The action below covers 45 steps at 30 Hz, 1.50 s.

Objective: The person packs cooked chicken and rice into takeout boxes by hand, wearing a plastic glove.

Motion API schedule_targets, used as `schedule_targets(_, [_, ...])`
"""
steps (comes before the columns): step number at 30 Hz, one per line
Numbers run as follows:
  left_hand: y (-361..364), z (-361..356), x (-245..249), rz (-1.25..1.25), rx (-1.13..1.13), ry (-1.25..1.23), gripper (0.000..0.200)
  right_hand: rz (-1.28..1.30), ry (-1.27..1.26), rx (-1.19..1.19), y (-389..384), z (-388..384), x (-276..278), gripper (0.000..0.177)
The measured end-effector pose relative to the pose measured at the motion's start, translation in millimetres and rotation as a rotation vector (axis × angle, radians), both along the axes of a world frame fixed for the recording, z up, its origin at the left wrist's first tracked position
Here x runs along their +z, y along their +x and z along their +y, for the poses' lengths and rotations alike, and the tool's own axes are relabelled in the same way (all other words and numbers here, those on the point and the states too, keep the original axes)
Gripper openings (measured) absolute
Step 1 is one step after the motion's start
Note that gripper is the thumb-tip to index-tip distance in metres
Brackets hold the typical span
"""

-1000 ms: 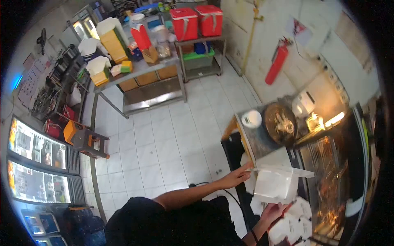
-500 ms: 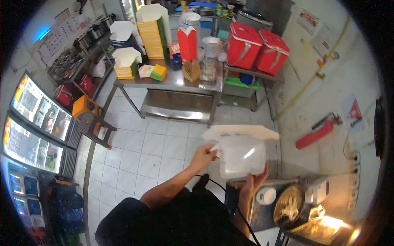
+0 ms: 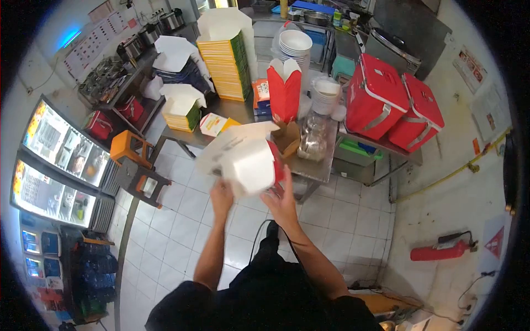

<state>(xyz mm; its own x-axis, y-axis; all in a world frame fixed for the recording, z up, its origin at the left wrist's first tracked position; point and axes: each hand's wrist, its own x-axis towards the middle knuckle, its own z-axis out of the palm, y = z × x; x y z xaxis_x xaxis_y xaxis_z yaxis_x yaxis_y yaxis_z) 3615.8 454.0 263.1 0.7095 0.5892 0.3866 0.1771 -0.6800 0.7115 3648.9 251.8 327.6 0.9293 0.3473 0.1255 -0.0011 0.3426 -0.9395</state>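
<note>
An unfolded paper food box [image 3: 251,165], white inside with a red outer side, hangs between my two hands above the floor, near the steel table's front edge. Its flaps stand open and are blurred by motion. My left hand [image 3: 222,197] grips the box's lower left side. On the right side, my right hand [image 3: 282,201] holds it with the fingers against the red wall. Just beyond the box, an open brown box [image 3: 286,138] and a yellow-and-white box [image 3: 214,124] rest on the table.
The steel table [image 3: 323,165] carries stacked yellow boxes [image 3: 223,66], a tall red box [image 3: 283,91] and white bowls [image 3: 295,41]. Red insulated bags [image 3: 378,96] stand to its right. Stools [image 3: 130,149] and lit fridges [image 3: 58,143] are at left, a fire extinguisher [image 3: 439,252] at right.
The view has turned and come nearer the table. The box and both hands have shifted left in view, and the box's red side now shows. The stove has left the view.
</note>
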Motion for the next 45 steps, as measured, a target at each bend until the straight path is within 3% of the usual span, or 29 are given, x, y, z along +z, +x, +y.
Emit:
schedule_targets(1, [35,32,6,-0.062,0.056,0.045,0.015,-0.041,-0.185,-0.019,19,0,5,0.097])
schedule_targets(2, [70,71,8,-0.1,0.029,0.085,0.017,-0.069,-0.18,0.036,39,-5,10,0.095])
schedule_targets(3, [105,106,10,0.086,0.107,0.169,0.017,-0.088,-0.173,0.091,54,-18,8,0.094])
schedule_targets(4, [139,137,12,0.071,0.116,0.154,0.015,-0.084,-0.175,0.092,68,-34,-5,0.094])
schedule_targets(8, [260,233,23,0.271,0.08,0.203,0.029,0.305,-0.243,-0.11,89,-124,-62,0.084])
schedule_targets(9, [283,241,24,0.277,0.08,0.198,0.029,0.306,-0.289,-0.167,85,-156,-93,0.083])
schedule_targets(10, [302,243,23,0.124,0.158,0.218,0.034,0.309,-0.339,-0.223,76,-189,-133,0.081])
schedule_targets(14, [343,199,13,-0.231,0.244,0.211,0.042,0.727,-0.434,-0.502,42,-298,-185,0.064])
schedule_targets(15, [344,166,18,-0.257,0.223,0.141,0.039,0.775,-0.483,-0.542,34,-322,-195,0.056])
schedule_targets(17, [347,127,-6,-0.334,0.19,0.229,0.036,0.813,-0.54,-0.559,38,-358,-204,0.049])
schedule_targets(23, [340,13,-33,-0.121,0.239,0.141,0.03,0.738,-0.518,-0.529,139,-443,-193,0.042])
schedule_targets(25, [352,17,-56,0.044,0.046,-0.091,0.031,0.687,-0.541,-0.451,181,-463,-190,0.041])
schedule_targets(27, [377,28,-80,0.186,0.028,-0.352,0.037,0.61,-0.501,-0.411,222,-470,-174,0.034])
schedule_targets(29, [410,61,-123,0.135,-0.033,-0.73,0.04,0.551,-0.536,-0.359,252,-463,-155,0.036])
schedule_targets(31, [435,75,-148,0.175,0.07,-0.784,0.047,0.6,-0.52,-0.382,274,-462,-152,0.037])
schedule_targets(33, [432,56,-111,0.12,-0.094,-0.915,0.058,0.55,-0.608,-0.319,282,-459,-153,0.038])
schedule_targets(35, [451,39,-101,-0.104,0.143,-1.223,0.055,0.518,-0.64,-0.336,271,-448,-154,0.042])
schedule_targets(37, [462,21,-84,-0.239,0.36,-1.315,0.06,0.55,-0.615,-0.33,252,-443,-165,0.044])
schedule_targets(39, [473,34,-105,-0.254,0.263,-1.413,0.071,0.581,-0.594,-0.334,238,-425,-165,0.045])
schedule_targets(41, [491,41,-125,-0.212,0.406,-1.419,0.066,0.682,-0.562,-0.356,222,-402,-159,0.048])
schedule_targets(45, [500,47,-115,-0.377,0.398,-1.43,0.049,0.679,-0.612,-0.279,232,-338,-135,0.047])
